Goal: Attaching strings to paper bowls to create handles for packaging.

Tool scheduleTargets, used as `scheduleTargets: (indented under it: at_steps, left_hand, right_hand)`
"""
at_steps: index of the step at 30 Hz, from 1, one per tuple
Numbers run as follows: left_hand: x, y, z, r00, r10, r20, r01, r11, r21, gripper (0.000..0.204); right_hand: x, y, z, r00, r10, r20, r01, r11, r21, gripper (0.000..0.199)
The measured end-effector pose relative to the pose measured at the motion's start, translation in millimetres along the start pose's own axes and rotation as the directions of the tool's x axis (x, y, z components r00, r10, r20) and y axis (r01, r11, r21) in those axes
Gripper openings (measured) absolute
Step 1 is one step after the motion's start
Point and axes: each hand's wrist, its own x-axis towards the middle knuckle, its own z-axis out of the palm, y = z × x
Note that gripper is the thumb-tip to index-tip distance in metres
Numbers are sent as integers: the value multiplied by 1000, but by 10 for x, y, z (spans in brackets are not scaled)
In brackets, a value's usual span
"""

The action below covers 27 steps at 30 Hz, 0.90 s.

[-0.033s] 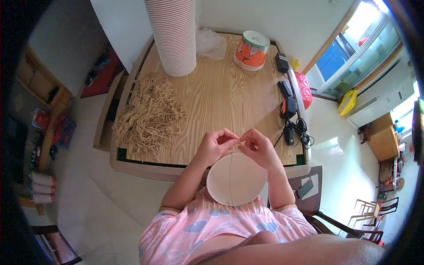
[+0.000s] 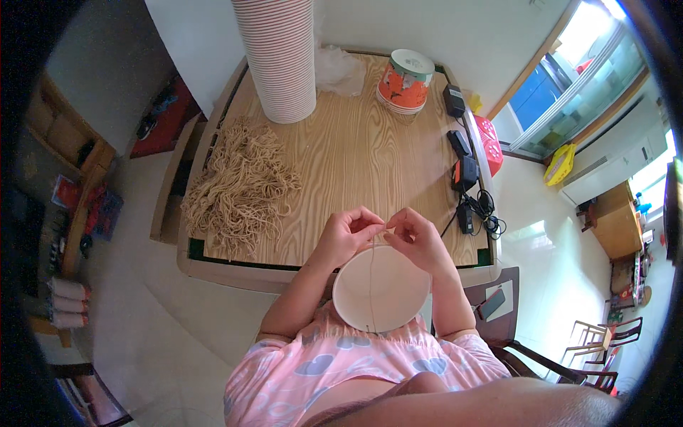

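A white paper bucket (image 2: pixel 402 292) rests against my lap at the table's near edge, its round opening facing up toward me. One thin beige cord (image 2: pixel 371 285) crosses that opening, from a small spot at the near rim up to my fingers at the far rim. My left hand (image 2: pixel 345 235) pinches the cord between thumb and forefinger. Close beside it, my right hand (image 2: pixel 420 243) is also closed in a pinch on the cord, the fingertips of both hands nearly touching. The exact loop or end between the fingertips is too small to make out.
On the table (image 2: pixel 348 156) lies a loose heap of beige cords (image 2: pixel 245 185) at left. Behind it rises a tall stack of white paper buckets (image 2: pixel 284 71). An orange-and-green bucket (image 2: pixel 404 89) stands upside down at the back right. Black adapters with cables (image 2: pixel 466 174) line the right edge.
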Motion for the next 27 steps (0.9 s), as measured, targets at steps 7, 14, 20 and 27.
scheduleTargets:
  at_steps: [7, 14, 20, 27]
  left_hand:
    - [5, -3, -7, 1000, 19, 2, -19, 998, 58, 8]
    - [10, 3, 1, 998, 51, -20, -49, 992, 115, 8]
    - [6, -9, -4, 953, 294, -75, -251, 902, 351, 8]
    - [-4, 61, 31, 907, 407, -107, -282, 777, 563, 7]
  right_hand:
    - [-1, 86, -2, 999, -53, -8, 53, 998, 14, 9]
    - [-9, -18, -18, 998, -60, 9, 61, 996, -61, 10]
    - [4, 6, -1, 997, -74, 23, 75, 996, -48, 6]
    - [34, 42, 33, 990, -138, 12, 138, 989, -48, 8]
